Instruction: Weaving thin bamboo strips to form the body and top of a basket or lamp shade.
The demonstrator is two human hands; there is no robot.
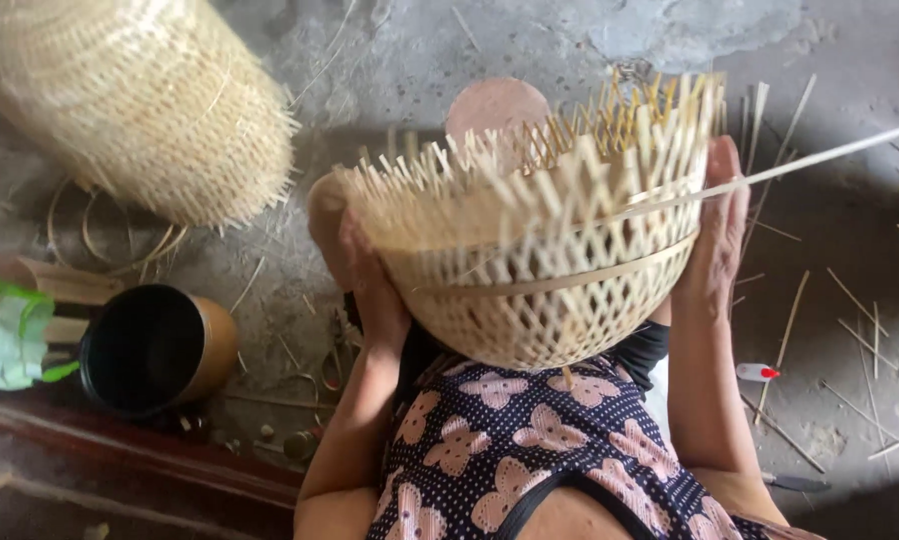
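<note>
I hold a half-woven bamboo basket (540, 260) over my lap, its rounded bottom toward me and loose strip ends sticking up along its rim. My left hand (365, 275) presses against the basket's left side. My right hand (718, 235) grips its right side. A long thin bamboo strip (820, 158) runs from the weave past my right hand toward the upper right. My knee (497, 105) shows behind the rim.
A stack of finished woven baskets (140, 95) lies on its side at the upper left. A black-lined round cup (155, 348) stands at the left beside a green cloth (10, 335). Bamboo strips (850, 320) and a small red-capped lighter (758, 372) lie on the concrete floor at the right.
</note>
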